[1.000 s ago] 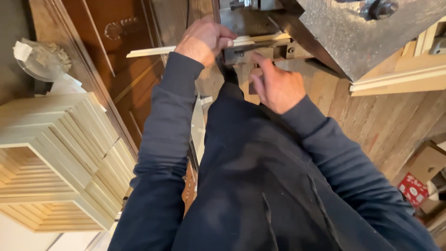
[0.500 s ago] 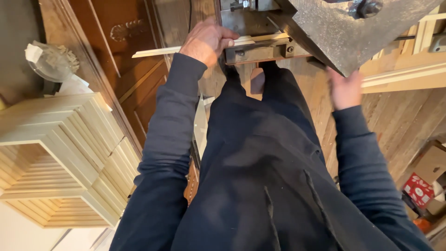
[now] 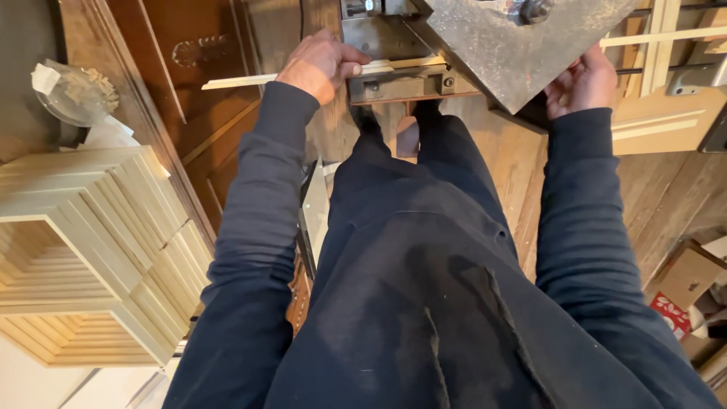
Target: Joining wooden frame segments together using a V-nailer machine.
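My left hand [image 3: 318, 64] presses down on a thin pale wooden strip [image 3: 242, 79] that lies across the grey metal machine [image 3: 409, 76] at the top of the head view. The strip sticks out to the left of the hand. My right hand [image 3: 579, 79] is up at the right, beside the edge of the machine's slanted metal plate [image 3: 515, 45], fingers curled near a second pale strip [image 3: 666, 34]; whether it grips anything is hidden by the plate. My dark sleeves and clothing fill the middle of the view.
A tall stack of pale wooden frames [image 3: 83, 250] stands at the left. A clear bowl of small bits [image 3: 72, 91] sits behind it. Brown wooden panels [image 3: 197, 106] lean at the upper left. A cardboard box [image 3: 681, 280] lies on the plank floor at the right.
My right hand left the middle of the machine and swung out to the right, up beside the slanted plate. My left hand stayed on the strip.
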